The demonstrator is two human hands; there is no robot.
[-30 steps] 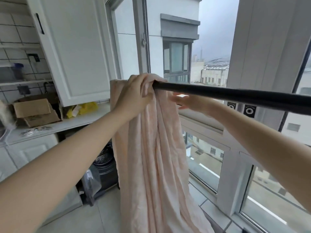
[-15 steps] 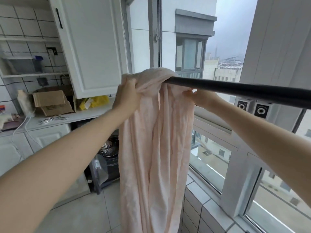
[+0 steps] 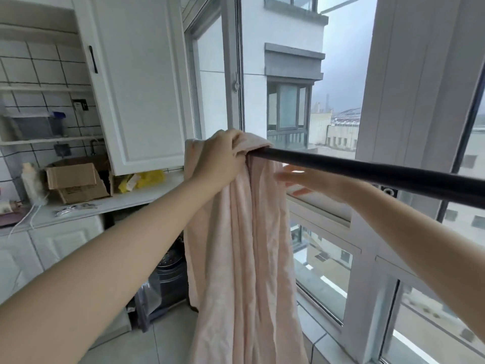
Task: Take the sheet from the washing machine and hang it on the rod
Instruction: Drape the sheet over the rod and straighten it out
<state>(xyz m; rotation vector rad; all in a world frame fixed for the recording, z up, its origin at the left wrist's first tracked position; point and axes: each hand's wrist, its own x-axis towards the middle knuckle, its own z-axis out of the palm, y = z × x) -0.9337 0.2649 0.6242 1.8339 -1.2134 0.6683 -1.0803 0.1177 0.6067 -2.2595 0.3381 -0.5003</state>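
A pale pink sheet [image 3: 244, 248] hangs bunched over the left end of a dark rod [image 3: 367, 172] and falls in long folds toward the floor. My left hand [image 3: 217, 158] grips the gathered top of the sheet where it crosses the rod's end. My right hand [image 3: 301, 179] reaches under the rod with straight fingers, its fingertips at the sheet's right edge; it looks blurred. The washing machine is out of sight.
Windows [image 3: 322, 282] run along the right behind the rod. A white wall cabinet [image 3: 139, 82] hangs at the left above a counter [image 3: 126, 200] with a cardboard box [image 3: 76, 182] and a yellow bag [image 3: 147, 178]. Black pots [image 3: 170, 274] stand below the counter.
My left hand has slid up onto the top of the bunched sheet at the rod's end. My right hand has opened and come a little away from the cloth.
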